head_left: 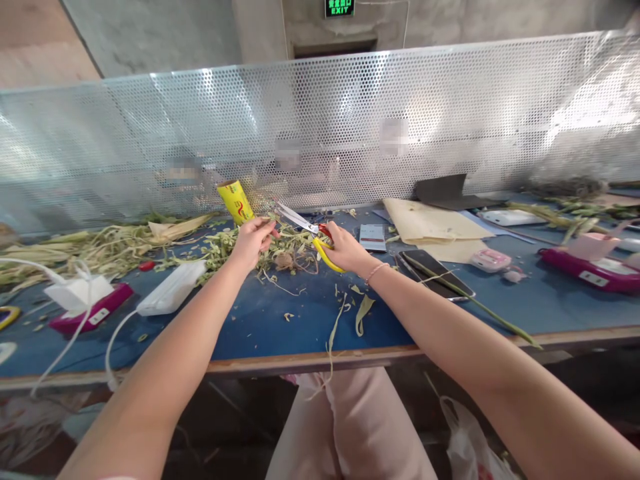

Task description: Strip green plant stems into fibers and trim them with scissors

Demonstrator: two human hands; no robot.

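My right hand (345, 248) is closed on the handles of a pair of scissors (299, 219). Their handles are yellow and red, and the blades point up and left, slightly apart. To the left, my left hand (254, 243) is pinched together; what its fingers hold, if anything, is too small to make out. Below and around both hands lies a heap of pale green plant scraps (285, 250). Just behind my left hand a yellow printed tube (236, 202) stands tilted. Strips of dry leaf (364, 315) lie on the blue table (295, 327) nearer to me.
White adapters and a power bank (173, 288) with cables lie left, by a magenta power strip (93, 312). On the right are a phone (440, 275), beige paper (430, 223), a pink case (490, 260) and another strip (590, 273). A perforated metal panel (350, 127) rises behind.
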